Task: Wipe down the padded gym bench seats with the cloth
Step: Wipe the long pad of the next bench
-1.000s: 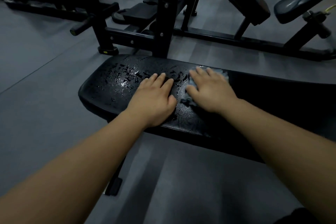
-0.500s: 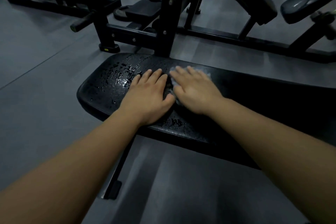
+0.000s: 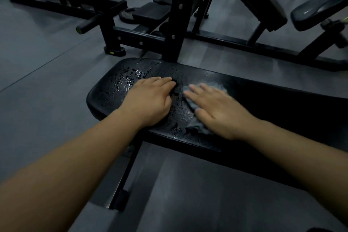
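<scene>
Dim light falls on a grey floor [image 3: 43,73] crowded with black gym machine frames [image 3: 177,15].

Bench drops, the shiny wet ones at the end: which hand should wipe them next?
Right, probably. The right hand presses the cloth flat on the bench pad, beside the wet drops. The left hand lies bare on the pad, holding no cloth.

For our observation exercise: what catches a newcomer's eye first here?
Two bare hands lie on the long black padded bench seat at centre: the left hand on bare padding, the right hand flat on a crumpled grey cloth. Glistening water droplets bead the seat's rounded left end.
</scene>
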